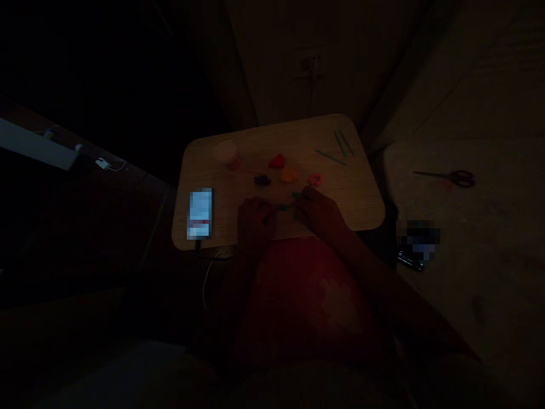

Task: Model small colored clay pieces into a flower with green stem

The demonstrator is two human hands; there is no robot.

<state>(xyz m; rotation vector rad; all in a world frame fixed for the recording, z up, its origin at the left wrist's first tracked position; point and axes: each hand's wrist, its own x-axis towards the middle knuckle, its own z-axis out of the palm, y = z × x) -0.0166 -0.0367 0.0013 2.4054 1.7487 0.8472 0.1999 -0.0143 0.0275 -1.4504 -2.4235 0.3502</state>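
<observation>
In dim light, both my hands are over the near edge of a small wooden table (357, 199). Fingers curled and pinched, my left hand (256, 220) grips one end of a thin green strip (283, 208), which looks like modelling clay. My right hand (320, 211) pinches the strip's other end, with more green showing by its fingertips. Beyond the hands lie a dark purple lump (262, 180), a red lump (277, 161), an orange-yellow lump (289, 175) and a pink ring-shaped piece (315, 179), all clay-like.
Several thin green strips (331, 157) rest at the table's far right. A pale tub (226, 152) stands at the far left, and a lit phone (200, 213) with a cable lies at the left edge. Scissors (462, 178) lie on a pale surface to the right.
</observation>
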